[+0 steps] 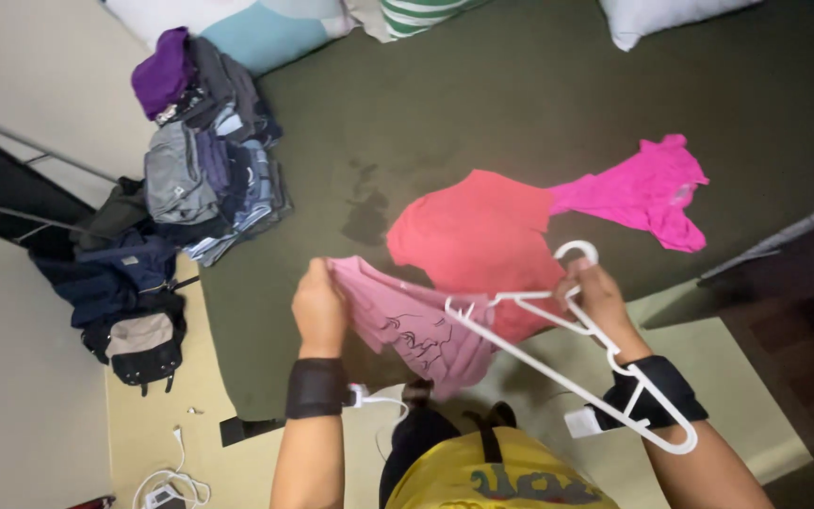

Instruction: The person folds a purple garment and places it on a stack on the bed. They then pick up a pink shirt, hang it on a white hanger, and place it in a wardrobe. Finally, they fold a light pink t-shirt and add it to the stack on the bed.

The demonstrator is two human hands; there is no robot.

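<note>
In the middle of the frame, the left hand [320, 309] pinches the pink shirt [416, 325] shut in its fingers, over the bed [520, 104]. The right hand [598, 300] grips the white hanger [572, 363] tight. It may go best to hold the neck hole wide and slide one hanger arm in slowly.

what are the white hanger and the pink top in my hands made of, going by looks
White hanger: probably moulded plastic, going by its smooth, uniform white bars, held by the right hand. Pink top: thin, soft fabric, likely a cotton-type knit; it droops and creases where the left hand grips it. Matte, no sheen.
</note>
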